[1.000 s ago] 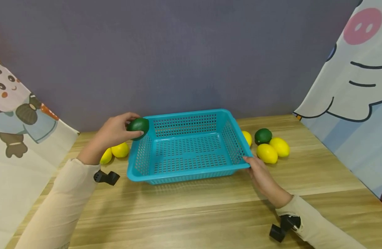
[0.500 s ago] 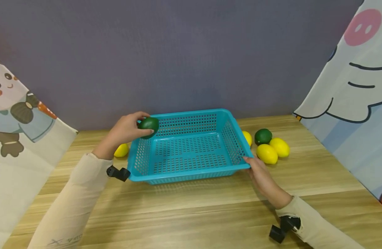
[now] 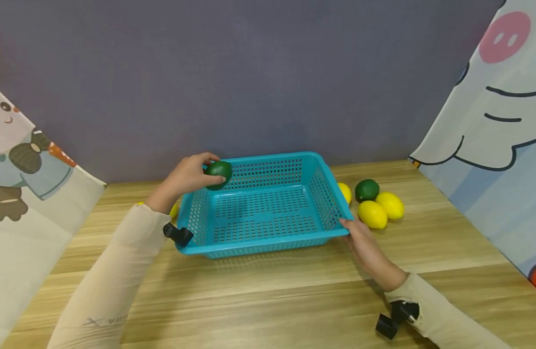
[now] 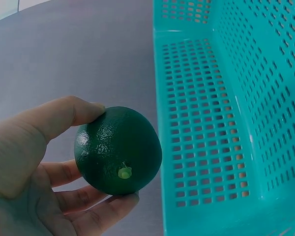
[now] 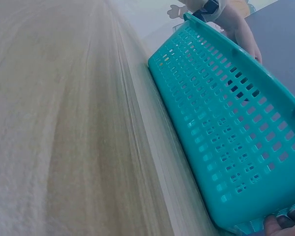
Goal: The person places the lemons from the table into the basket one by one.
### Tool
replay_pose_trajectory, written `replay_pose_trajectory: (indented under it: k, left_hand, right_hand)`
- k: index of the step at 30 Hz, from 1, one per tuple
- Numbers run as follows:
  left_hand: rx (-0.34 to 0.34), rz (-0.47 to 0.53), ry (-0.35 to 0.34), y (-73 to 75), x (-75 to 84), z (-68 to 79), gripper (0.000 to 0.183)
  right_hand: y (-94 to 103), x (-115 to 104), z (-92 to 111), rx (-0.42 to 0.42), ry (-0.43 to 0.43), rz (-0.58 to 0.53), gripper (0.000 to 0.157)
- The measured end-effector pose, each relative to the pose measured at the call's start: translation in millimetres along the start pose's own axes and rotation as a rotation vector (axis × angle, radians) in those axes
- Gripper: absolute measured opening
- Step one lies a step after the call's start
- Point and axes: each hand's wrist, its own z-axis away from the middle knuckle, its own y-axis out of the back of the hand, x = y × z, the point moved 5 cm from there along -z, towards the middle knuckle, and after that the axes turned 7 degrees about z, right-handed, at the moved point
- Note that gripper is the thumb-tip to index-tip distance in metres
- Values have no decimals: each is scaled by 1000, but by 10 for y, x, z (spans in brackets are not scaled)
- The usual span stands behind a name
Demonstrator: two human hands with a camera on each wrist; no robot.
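My left hand (image 3: 186,177) holds a dark green avocado (image 3: 219,173) between thumb and fingers, over the back left corner of a blue-green plastic basket (image 3: 268,244). In the left wrist view the avocado (image 4: 118,152) shows a pale stem nub, and the fingers curl under its far side. Holes cover the walls and floor of the basket, and nothing lies inside it. At its front right corner my right hand (image 3: 367,246) grips the rim, thumb on top. The right wrist view catches only fingertips (image 5: 280,225) at the basket's lower edge.
Right of the basket, a second avocado (image 3: 366,190) lies with two lemons (image 3: 372,214), and another lemon (image 3: 345,192) sits close against the wall. Yellow fruit (image 3: 174,210) peeks out beside the left forearm. A grey partition (image 3: 259,77) rises behind the wooden table (image 3: 268,300).
My left hand has carried the avocado rightward, from the basket's left rim to over its back left corner. The left forearm now covers most of the yellow fruit there. The right hand keeps its grip.
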Motion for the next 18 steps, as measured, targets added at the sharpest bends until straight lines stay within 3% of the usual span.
replay_pose_trajectory:
  k: [18]
  left_hand:
    - [-23, 59, 32, -121, -42, -193, 55]
  right_hand:
    - [-3, 2, -12, -26, 3, 15, 54]
